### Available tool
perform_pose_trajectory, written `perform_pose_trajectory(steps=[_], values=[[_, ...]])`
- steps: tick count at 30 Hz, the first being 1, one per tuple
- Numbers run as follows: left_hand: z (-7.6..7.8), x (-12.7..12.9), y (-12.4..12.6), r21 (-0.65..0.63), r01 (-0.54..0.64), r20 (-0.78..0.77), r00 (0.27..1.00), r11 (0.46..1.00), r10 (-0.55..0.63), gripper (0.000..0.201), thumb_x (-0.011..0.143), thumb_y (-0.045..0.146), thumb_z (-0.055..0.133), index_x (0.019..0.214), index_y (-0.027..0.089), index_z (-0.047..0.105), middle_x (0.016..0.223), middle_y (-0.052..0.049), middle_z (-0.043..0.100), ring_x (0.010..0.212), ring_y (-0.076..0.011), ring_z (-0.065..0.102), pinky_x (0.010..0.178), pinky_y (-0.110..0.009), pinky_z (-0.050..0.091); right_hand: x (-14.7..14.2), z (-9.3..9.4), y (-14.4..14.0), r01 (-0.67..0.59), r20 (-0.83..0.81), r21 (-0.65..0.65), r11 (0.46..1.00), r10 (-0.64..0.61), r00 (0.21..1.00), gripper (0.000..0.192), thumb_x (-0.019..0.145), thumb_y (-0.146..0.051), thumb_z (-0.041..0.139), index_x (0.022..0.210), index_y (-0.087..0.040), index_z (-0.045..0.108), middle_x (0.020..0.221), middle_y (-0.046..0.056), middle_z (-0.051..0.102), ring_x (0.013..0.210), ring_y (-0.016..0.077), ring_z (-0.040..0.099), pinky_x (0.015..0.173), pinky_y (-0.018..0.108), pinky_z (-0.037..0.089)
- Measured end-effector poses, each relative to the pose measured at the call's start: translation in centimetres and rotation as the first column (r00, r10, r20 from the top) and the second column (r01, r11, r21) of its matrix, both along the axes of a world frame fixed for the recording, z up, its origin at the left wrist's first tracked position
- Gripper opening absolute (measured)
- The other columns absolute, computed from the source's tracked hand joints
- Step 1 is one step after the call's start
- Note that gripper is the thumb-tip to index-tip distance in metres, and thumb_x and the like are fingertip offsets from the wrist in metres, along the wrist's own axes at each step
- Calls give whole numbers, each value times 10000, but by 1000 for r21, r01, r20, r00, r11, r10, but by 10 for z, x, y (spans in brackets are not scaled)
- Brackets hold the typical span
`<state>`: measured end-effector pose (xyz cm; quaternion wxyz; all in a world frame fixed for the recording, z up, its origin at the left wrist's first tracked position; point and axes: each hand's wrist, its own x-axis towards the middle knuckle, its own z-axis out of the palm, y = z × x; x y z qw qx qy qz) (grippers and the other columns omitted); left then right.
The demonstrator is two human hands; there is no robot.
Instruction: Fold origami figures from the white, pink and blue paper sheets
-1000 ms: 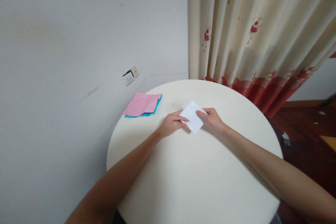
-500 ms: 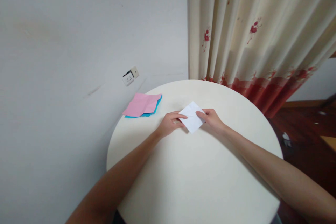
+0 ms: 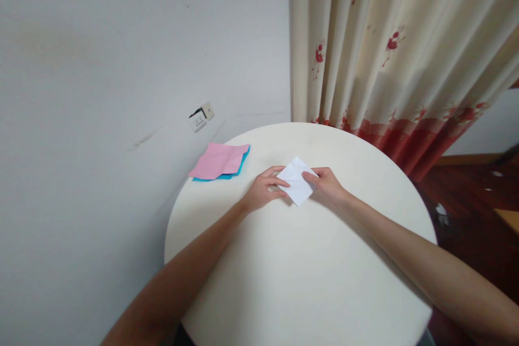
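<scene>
The white paper (image 3: pixel 297 186), a small folded piece turned so that its corners pointed like a diamond, lay on the round cream tabletop (image 3: pixel 300 275) a little toward the far edge, roughly midway between the left and right sides. The left hand (image 3: pixel 264 190) rested on the tabletop at the paper's left corner, its fingers curled together and its thumb and fingertips pinched on that corner. The right hand (image 3: pixel 327 184) met the paper from the other side, fingers bent and closed on the right corner, with the thumb lying on top of the sheet. Both forearms stretched in from the near edge of the tabletop, bare, and converged on the paper. The paper seemed to sit flat or nearly flat on the surface; whether its near corner touched the top could not be told. Near the far-left edge of the tabletop, well apart from the hands, a pink sheet (image 3: pixel 217 161) lay creased on top of a blue sheet (image 3: pixel 239 170), the blue showing only along the right and near borders. Behind the tabletop stood a pale wall with a socket (image 3: pixel 201 117) low down, and to the right hung a cream curtain (image 3: pixel 389 48) with red flowers.
</scene>
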<state>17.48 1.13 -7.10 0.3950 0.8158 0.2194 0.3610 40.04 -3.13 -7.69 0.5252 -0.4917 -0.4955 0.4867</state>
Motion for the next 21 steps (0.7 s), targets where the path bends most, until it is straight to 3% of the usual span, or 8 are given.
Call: perform_pose_trajectory(steps=[6, 11, 17, 21], values=[[-2, 2, -1, -80, 47, 38, 998, 996, -44, 215, 718, 290, 810, 912, 201, 786, 1371, -141, 496, 1228, -296, 542, 985, -389, 494, -2, 0, -1, -31, -16, -8, 999, 31, 999, 435, 659, -504, 723, 757, -80, 741, 665, 59, 690, 561, 143, 527, 561, 268, 382], [-1, 4, -1, -68, 109, 14, 994, 992, -108, 248, 706, 317, 821, 921, 199, 790, 1349, -134, 522, 1249, -295, 516, 1053, -399, 438, -4, -2, -2, -46, -9, -34, 998, 46, 999, 472, 649, -529, 727, 748, -67, 737, 643, 56, 670, 554, 140, 517, 553, 266, 363], [1, 6, -4, -62, 89, -8, 996, 994, -90, 238, 762, 377, 769, 907, 190, 793, 1260, -140, 579, 1160, -291, 570, 988, -410, 469, -3, -3, -2, -67, -1, -43, 997, 67, 998, 494, 647, -546, 730, 758, -65, 738, 678, 68, 678, 588, 157, 539, 575, 276, 379], [2, 8, -6, -64, 53, -9, 999, 997, -54, 217, 789, 381, 743, 897, 200, 795, 1209, -124, 607, 1105, -261, 598, 945, -358, 481, -4, -3, -3, -106, -15, -47, 993, 105, 994, 491, 645, -547, 735, 762, -70, 733, 684, 66, 672, 591, 149, 524, 581, 276, 375]])
